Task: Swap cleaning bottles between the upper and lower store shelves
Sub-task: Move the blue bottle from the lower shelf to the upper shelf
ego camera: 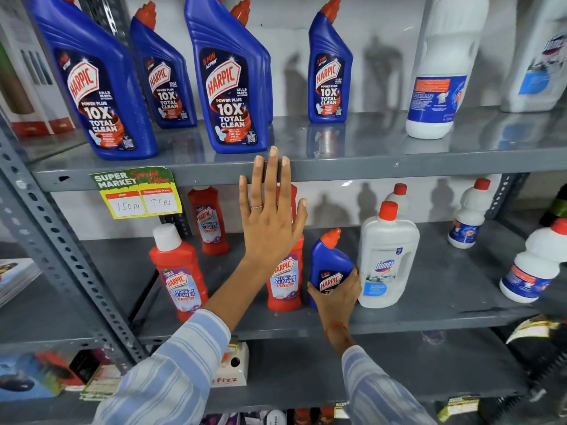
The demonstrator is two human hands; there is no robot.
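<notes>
Fingers of the right hand wrap the small blue Harpic bottle standing on the lower shelf, between a red bottle and a white Domex bottle; the left hand is spread flat, empty, before the upper shelf edge.

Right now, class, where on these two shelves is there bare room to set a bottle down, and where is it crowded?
Upper shelf: bare room between the small blue Harpic and the white bottle. Lower shelf: bare room right of the Domex bottle, before the small white bottles. Crowded: the upper left, and around the right hand gripping the little blue bottle.
</notes>
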